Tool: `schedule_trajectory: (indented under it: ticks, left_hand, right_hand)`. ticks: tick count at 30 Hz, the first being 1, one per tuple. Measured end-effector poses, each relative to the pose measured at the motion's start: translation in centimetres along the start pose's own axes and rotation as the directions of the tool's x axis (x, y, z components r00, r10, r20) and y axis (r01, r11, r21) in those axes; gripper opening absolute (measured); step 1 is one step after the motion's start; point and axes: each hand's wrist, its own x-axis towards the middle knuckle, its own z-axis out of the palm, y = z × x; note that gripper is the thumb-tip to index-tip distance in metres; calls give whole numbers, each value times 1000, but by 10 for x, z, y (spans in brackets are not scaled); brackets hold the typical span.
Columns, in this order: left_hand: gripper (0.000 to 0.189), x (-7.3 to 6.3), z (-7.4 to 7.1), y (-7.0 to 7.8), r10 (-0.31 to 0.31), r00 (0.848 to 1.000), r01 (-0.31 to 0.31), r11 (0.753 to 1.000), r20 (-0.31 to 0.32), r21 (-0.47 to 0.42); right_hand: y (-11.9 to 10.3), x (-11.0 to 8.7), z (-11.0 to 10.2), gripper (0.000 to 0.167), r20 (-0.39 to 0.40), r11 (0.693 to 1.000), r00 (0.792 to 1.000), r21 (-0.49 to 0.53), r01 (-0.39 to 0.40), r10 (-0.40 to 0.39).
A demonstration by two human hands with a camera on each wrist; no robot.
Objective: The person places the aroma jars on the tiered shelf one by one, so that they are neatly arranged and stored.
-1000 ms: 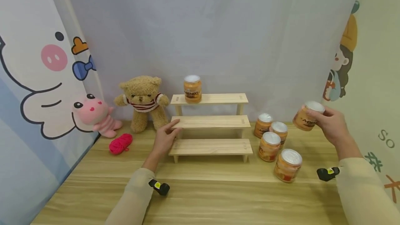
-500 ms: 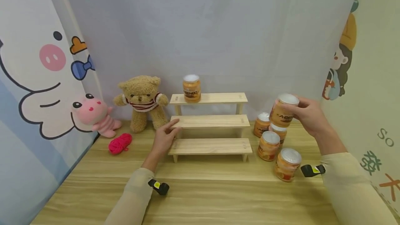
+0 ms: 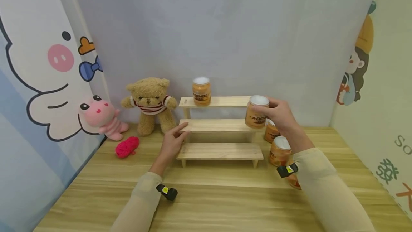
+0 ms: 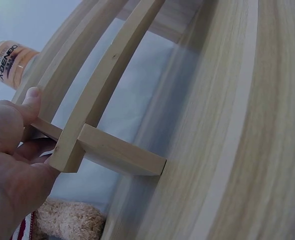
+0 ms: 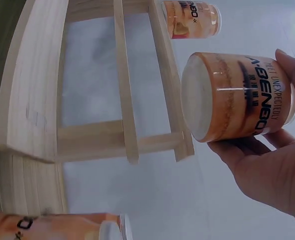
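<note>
Fingers (image 5: 232, 152) of the right hand (image 3: 283, 118) curl round 1 jar (image 3: 255, 114); the left hand's (image 3: 171, 143) grip the wooden stand (image 3: 219, 125).

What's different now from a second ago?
The right hand carried its held jar left, past the standing jars, to the wooden rack's right end. Nothing was newly grabbed or let go. The left hand stayed at the rack's left end; the top-shelf jar and teddy bear stayed put.
</note>
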Motion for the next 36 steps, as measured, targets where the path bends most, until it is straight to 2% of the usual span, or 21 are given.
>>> schedule_trajectory:
  ticks: [6, 10, 16, 24, 28, 31, 36]
  left_hand:
    - [42, 1, -1, -1, -2, 1000, 2, 1000, 8, 5]
    - [41, 1, -1, -1, -7, 1000, 7, 1000, 5, 0]
    - [40, 1, 0, -1, 14, 1000, -14, 1000, -6, 1]
    - [41, 3, -2, 1, -4, 1000, 4, 1000, 0, 29]
    - [40, -5, -4, 23, -2, 1000, 1, 999, 23, 51]
    - [40, -12, -4, 37, 4, 1000, -6, 998, 28, 60]
    - [38, -13, -1, 38, 16, 1000, -17, 999, 23, 43]
  right_hand:
    - [-7, 21, 20, 62, -50, 1000, 999, 27, 4, -2]
    - [-11, 41, 29, 66, -102, 998, 994, 63, -22, 28]
    - [-13, 62, 40, 61, -138, 999, 990, 17, -29, 31]
    - [-9, 79, 51, 60, -70, 1000, 997, -5, 16, -16]
    - [-4, 90, 56, 61, -20, 1000, 1000, 3, 8, -8]
    - [-14, 86, 60, 59, 14, 1000, 1000, 7, 5, -5]
    - [-30, 76, 63, 58, 41, 1000, 999, 18, 17, -18]
